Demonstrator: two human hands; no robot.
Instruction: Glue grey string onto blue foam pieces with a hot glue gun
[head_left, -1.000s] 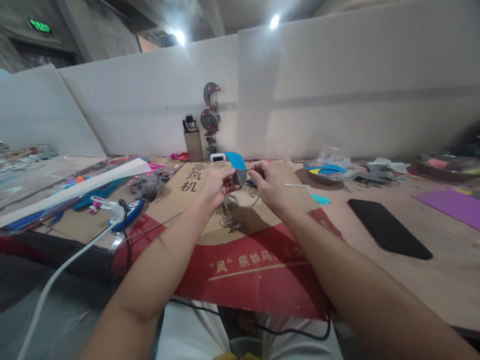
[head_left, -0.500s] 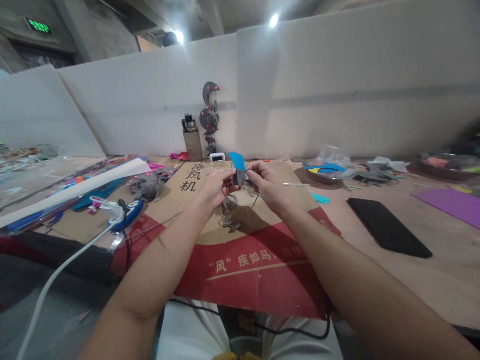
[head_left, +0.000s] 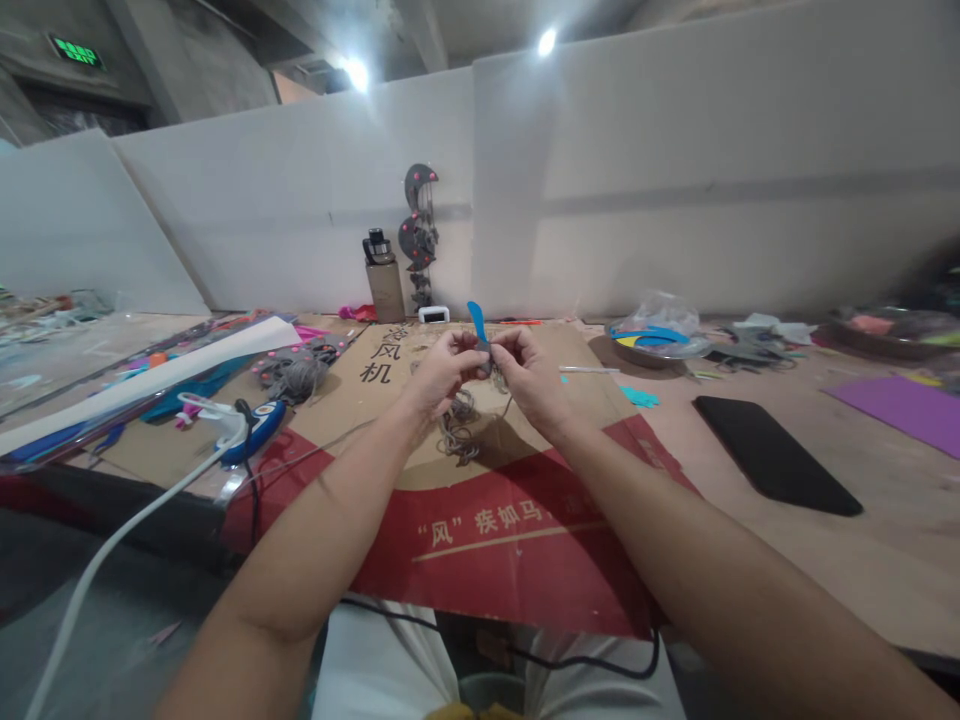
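Note:
Between my two hands, above the cardboard, is a small curved piece [head_left: 477, 318], blue at its upper part and grey at its lower end. My left hand [head_left: 448, 372] pinches the grey end from the left. From the right, the fingers of my right hand [head_left: 525, 372] close on the same grey end, and a thin grey yarn runs down below them. A loose bundle of grey yarn [head_left: 460, 435] lies on the cardboard sheet [head_left: 517, 570] beneath my hands. My fingers hide part of the grey end.
A bottle [head_left: 385, 285] stands at the back beside a hanging grey ornament [head_left: 418, 230]. To the right lie a black phone-like slab [head_left: 776, 455], a bowl [head_left: 660, 345] and a purple sheet [head_left: 907, 405]. On the left are a ball of grey yarn [head_left: 295, 378] and a blue-and-white corded device [head_left: 259, 430].
The blue and grey piece has turned, so its blue part now looks narrower. Both hands have drawn closer together on its grey end.

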